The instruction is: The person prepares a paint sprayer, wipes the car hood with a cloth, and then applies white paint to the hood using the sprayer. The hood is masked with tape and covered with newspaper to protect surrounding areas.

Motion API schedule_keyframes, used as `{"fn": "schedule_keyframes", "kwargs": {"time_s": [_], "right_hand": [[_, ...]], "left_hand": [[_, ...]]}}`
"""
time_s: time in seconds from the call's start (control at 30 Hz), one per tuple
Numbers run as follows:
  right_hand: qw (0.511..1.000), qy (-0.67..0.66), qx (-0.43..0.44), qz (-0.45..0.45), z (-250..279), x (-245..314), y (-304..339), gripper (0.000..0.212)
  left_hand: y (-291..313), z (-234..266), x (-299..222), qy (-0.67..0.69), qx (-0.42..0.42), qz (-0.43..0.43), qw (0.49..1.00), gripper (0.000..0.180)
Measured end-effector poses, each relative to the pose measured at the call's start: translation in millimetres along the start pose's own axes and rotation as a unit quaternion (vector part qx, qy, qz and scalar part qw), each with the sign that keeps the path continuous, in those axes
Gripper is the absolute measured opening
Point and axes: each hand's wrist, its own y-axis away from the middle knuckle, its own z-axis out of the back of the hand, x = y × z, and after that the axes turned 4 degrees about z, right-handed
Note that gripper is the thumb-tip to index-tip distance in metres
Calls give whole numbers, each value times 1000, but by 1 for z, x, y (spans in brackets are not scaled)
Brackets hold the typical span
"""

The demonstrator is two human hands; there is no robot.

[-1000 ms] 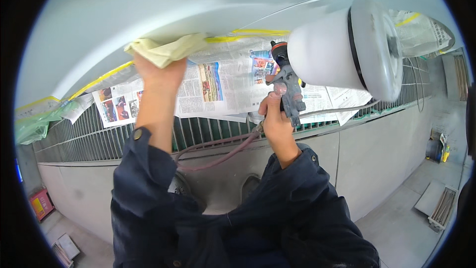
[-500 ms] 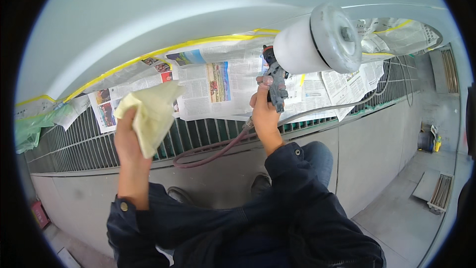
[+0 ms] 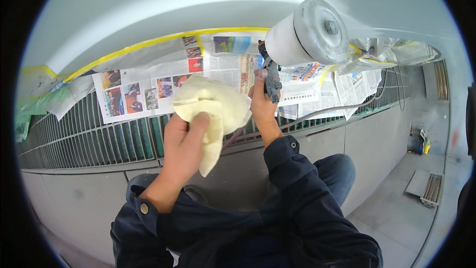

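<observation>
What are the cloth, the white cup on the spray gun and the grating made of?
Cloth: matte, soft fabric, woven or not I can't tell; it folds and droops from the left hand.
Cup: probably plastic; milky white and smooth, with a slight sheen on its smudged lid.
Grating: likely metal, dull grey; its bars look thin, rigid and evenly spaced.

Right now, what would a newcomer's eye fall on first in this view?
The bulky white cup of the spray gun, right of centre near the top, with the right hand gripping the gun below it. Next, the pale yellow cloth in the left hand, near the middle. Then the bright yellow masking tape, arcing along the pale panel's lower edge.
</observation>
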Motion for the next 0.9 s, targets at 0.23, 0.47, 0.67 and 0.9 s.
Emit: {"fn": "schedule_keyframes", "kwargs": {"time_s": [0.23,0.47,0.67,0.9], "right_hand": [[997,59,42,-11,-53,-8,17,24],[990,73,119,-6,-90,-6,33,24],[984,53,168,26,-124,-26,51,32],[967,39,207,146,-178,-16,64,28]], "left_hand": [[18,42,-13,-161,81,-78,981,23],[24,71,-30,-228,261,-178,921,21],[45,59,-3,-259,347,-223,873,17],[51,71,-17,-204,424,-203,859,17]]}}
